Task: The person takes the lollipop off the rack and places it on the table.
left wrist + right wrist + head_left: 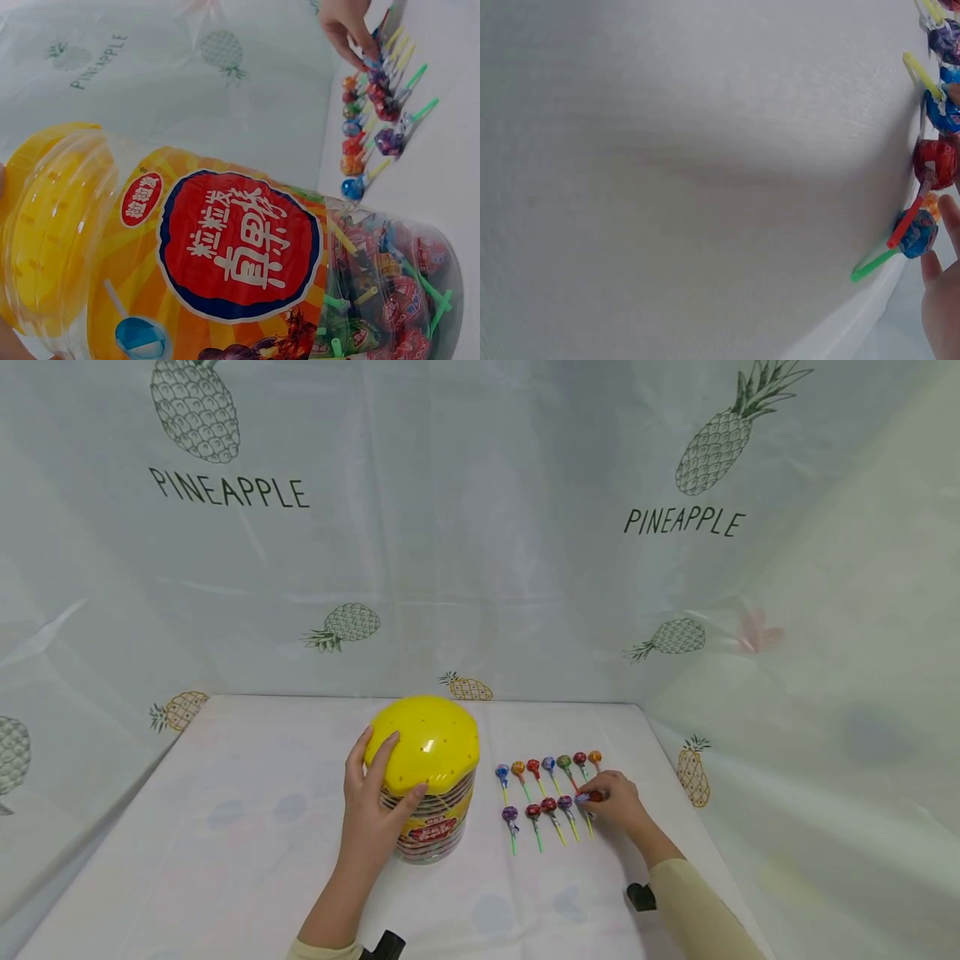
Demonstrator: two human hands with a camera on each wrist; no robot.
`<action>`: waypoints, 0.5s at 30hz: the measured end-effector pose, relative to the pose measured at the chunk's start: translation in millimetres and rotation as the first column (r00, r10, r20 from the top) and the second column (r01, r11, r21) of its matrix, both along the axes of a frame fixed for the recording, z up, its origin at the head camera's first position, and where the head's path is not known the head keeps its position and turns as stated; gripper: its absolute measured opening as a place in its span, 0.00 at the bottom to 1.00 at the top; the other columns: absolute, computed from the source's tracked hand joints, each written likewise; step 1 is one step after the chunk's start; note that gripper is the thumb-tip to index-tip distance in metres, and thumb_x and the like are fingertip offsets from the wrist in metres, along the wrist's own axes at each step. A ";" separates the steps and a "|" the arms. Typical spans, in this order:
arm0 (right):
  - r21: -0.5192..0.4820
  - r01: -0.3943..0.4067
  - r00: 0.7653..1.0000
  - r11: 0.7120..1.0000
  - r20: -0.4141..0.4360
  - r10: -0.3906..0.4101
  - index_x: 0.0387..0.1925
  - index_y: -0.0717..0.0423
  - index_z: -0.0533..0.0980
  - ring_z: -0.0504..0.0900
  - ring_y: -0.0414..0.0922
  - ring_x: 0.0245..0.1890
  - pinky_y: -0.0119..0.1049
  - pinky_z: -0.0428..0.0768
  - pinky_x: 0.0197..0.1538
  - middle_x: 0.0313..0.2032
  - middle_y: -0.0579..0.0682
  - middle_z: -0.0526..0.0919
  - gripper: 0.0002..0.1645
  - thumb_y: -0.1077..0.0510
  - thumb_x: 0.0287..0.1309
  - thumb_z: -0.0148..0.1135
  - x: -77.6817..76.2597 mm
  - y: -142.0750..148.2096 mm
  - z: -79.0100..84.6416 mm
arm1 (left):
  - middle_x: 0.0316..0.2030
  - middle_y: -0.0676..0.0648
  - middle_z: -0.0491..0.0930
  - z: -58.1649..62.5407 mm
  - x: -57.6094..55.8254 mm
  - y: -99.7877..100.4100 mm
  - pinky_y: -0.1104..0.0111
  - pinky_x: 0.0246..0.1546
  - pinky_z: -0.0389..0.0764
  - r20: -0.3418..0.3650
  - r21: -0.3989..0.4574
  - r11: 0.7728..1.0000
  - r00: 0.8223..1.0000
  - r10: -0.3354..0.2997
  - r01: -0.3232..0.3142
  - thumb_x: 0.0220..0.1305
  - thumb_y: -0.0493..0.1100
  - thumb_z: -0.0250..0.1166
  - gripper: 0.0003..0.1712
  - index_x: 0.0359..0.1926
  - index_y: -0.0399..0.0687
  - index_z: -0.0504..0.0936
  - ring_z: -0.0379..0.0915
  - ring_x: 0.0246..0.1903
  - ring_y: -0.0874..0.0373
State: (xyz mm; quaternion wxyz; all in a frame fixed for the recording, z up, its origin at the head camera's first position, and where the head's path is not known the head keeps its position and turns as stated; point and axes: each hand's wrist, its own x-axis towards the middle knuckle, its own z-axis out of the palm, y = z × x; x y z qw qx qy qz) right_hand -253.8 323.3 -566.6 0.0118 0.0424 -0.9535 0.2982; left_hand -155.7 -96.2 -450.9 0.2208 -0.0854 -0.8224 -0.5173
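A clear plastic candy jar (240,240) with a yellow lid (427,739) stands on the table, and lollipops show through its lower part. My left hand (375,802) grips the lid, fingers over its side and thumb at the front. To the right, my right hand (617,802) is at the right end of two rows of lollipops, its fingers curled around lollipops. In the right wrist view a red lollipop (934,162) and a blue lollipop (916,232) with a green stick lie among its fingers. The hand partly hides the end of the front row.
The back row holds several lollipops, including a green lollipop (565,762); the front row starts with a purple lollipop (510,814). They lie on a white-covered table (247,852). A pineapple-print curtain (487,527) hangs behind and at both sides.
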 end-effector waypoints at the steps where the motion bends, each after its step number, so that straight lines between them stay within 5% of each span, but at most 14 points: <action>1: -0.009 0.002 1.000 1.000 0.001 -0.002 0.38 0.49 0.86 0.67 0.58 0.59 0.63 0.55 0.63 0.47 0.53 0.81 0.10 0.57 0.50 0.74 1.1 0.6 1.5 | 0.74 0.49 0.41 0.1 0.0 0.2 0.32 0.60 0.57 0.000 0.000 1.000 1.000 0.000 0.000 0.58 0.48 0.71 0.41 0.71 0.59 0.64 0.42 0.70 0.40; 15: 0.070 0.009 1.000 0.998 -0.025 -0.007 0.41 0.54 0.86 0.68 0.62 0.57 0.66 0.58 0.60 0.46 0.58 0.81 0.13 0.62 0.50 0.71 6.9 15.3 1.9 | 0.74 0.49 0.41 0.8 0.2 0.8 0.33 0.60 0.58 0.004 -0.001 1.000 1.000 0.003 -0.003 0.58 0.48 0.71 0.41 0.71 0.59 0.64 0.42 0.70 0.40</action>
